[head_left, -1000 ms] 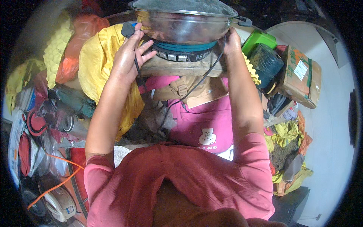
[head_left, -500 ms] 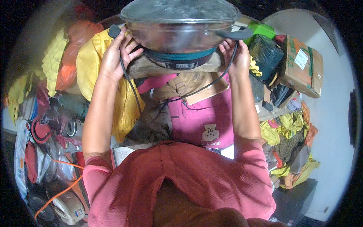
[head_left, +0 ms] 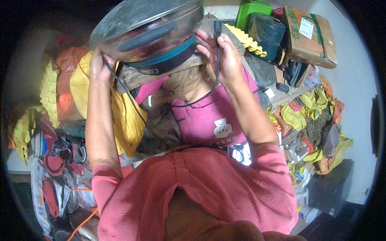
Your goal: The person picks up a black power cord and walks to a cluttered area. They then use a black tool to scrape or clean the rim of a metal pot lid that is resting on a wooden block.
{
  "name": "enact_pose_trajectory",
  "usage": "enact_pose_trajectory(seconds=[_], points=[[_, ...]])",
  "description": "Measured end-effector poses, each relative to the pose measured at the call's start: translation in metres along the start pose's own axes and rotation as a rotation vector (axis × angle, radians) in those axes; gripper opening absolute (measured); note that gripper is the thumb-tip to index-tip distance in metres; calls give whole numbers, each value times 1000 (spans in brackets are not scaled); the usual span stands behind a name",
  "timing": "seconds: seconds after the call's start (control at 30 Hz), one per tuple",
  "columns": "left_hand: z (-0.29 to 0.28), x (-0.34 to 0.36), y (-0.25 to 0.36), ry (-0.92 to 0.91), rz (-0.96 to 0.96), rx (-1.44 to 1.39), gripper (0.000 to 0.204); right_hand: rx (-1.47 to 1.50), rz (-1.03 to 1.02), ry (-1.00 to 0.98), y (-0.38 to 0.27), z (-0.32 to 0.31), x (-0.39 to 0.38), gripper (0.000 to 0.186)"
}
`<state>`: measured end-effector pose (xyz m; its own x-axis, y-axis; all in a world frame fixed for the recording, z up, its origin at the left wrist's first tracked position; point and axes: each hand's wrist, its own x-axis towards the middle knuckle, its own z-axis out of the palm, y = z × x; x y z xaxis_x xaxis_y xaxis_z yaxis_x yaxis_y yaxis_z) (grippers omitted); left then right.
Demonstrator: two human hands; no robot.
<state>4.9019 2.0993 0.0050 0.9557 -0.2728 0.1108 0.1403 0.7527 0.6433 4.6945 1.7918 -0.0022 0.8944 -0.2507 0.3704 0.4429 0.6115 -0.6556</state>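
Note:
A round electric pan (head_left: 120, 52) with a glass lid (head_left: 148, 14), a teal band and a dark base tilts at the top of the head view. Its dark handle (head_left: 146, 40) points toward me. My left hand (head_left: 100, 66) grips the pan's left side, its fingers partly hidden, with a black cord (head_left: 130, 98) running past the thumb. At the right side, my right hand (head_left: 225, 58) pinches the cord just below its black connector end (head_left: 217, 28); its other fingers are close to the pan's edge. The cord hangs in a loop between both hands.
Beneath the pan is a worn wooden surface (head_left: 134, 78). A pink bag (head_left: 201, 124) lies in front of me, beside a yellow sack (head_left: 128, 128). A cardboard box (head_left: 309, 38) and a dark wrapped roll (head_left: 265, 34) stand back right. Crumpled yellow bags (head_left: 293, 116) pile up at right.
The pan has turned and shifted left, bringing its handle from the right round to the front. The left hand no longer shows a cord end; a connector now stands up from my right hand.

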Motion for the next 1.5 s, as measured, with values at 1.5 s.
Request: enact_pose_trajectory(seconds=[1.5], points=[[-4, 97, -28, -297, 72, 162, 39, -1015, -558, -179, 52, 49, -38, 35]])
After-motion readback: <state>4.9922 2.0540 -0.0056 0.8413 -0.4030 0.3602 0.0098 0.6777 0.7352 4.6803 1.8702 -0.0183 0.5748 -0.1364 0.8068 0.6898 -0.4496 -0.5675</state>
